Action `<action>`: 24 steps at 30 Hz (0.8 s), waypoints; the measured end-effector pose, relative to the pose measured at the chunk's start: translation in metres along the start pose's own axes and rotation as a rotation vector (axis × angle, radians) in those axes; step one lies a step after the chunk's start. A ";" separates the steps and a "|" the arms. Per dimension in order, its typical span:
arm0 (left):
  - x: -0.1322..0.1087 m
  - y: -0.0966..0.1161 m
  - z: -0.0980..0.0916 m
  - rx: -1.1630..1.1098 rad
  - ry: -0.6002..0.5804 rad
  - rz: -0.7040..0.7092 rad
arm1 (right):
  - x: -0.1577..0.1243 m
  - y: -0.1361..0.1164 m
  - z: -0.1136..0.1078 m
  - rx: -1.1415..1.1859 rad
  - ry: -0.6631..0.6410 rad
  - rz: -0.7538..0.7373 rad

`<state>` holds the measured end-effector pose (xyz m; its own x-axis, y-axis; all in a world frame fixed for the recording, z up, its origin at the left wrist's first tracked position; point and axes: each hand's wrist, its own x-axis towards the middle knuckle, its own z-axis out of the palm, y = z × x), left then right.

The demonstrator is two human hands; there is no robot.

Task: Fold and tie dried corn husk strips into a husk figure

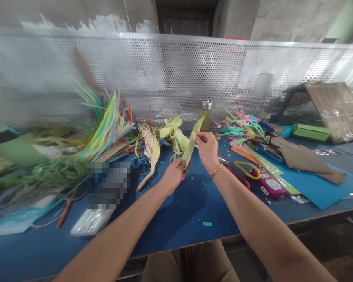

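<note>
Left hand and right hand have fingers clamped on 1 green husk; at right, purple packet markings look unreadable.

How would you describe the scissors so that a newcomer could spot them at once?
Over the blue table, find the right hand, with a gold bracelet at its wrist. The scissors lie just right of that wrist, beside the purple pack. One yellow handle and one red set them apart.

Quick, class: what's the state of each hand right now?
Left hand: closed, holding the green leaf strip near its lower end.
Right hand: fingertips closed on its edge, higher up.
</note>
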<state>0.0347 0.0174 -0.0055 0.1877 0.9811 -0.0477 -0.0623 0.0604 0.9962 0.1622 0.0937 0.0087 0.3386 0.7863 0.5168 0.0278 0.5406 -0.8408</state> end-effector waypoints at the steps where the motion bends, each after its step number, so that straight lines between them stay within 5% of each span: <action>1: 0.000 0.001 0.000 -0.001 -0.007 -0.005 | 0.001 -0.001 -0.001 0.005 0.006 -0.010; 24: -0.003 -0.003 0.002 -0.005 -0.090 -0.061 | 0.006 -0.001 -0.004 0.024 -0.059 -0.008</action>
<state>0.0360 0.0135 -0.0087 0.2784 0.9551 -0.1011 -0.0527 0.1203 0.9913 0.1680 0.0970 0.0122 0.2820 0.7978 0.5329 0.0077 0.5535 -0.8328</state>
